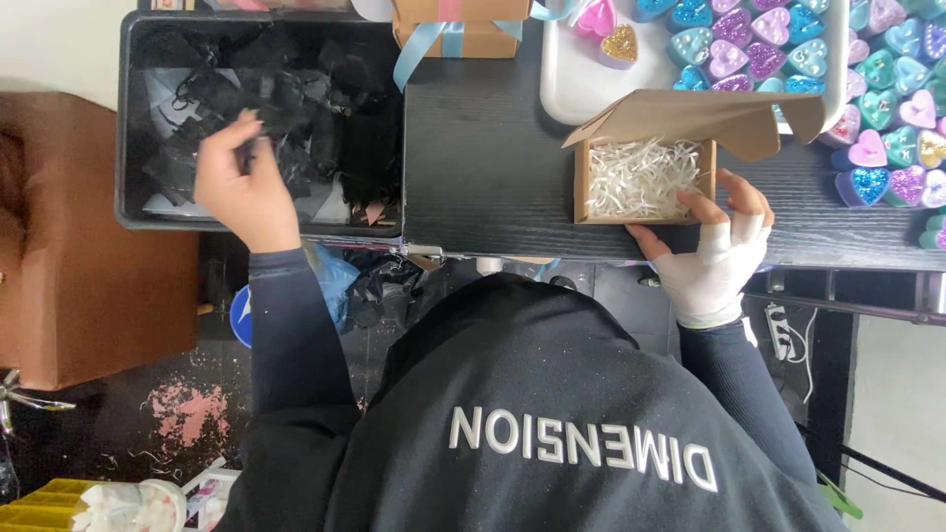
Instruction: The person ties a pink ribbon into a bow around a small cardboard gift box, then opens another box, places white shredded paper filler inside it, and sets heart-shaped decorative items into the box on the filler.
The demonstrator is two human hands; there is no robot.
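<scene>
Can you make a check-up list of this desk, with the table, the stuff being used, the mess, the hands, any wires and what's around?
Surface: black wood-grain table, bare in the middle.
Job's things: open brown cardboard box filled with white paper shreds; black plastic bin of black fabric pouches.
Clutter: white tray of glittery heart-shaped pieces; ribboned cardboard box.
Grips: left hand in the bin, fingers pinched on a black pouch; right hand, in a white fingerless glove, grips the box's near corner.
Cables: thin black one at lower right.
Surroundings: brown seat; pink-stained dark floor.
</scene>
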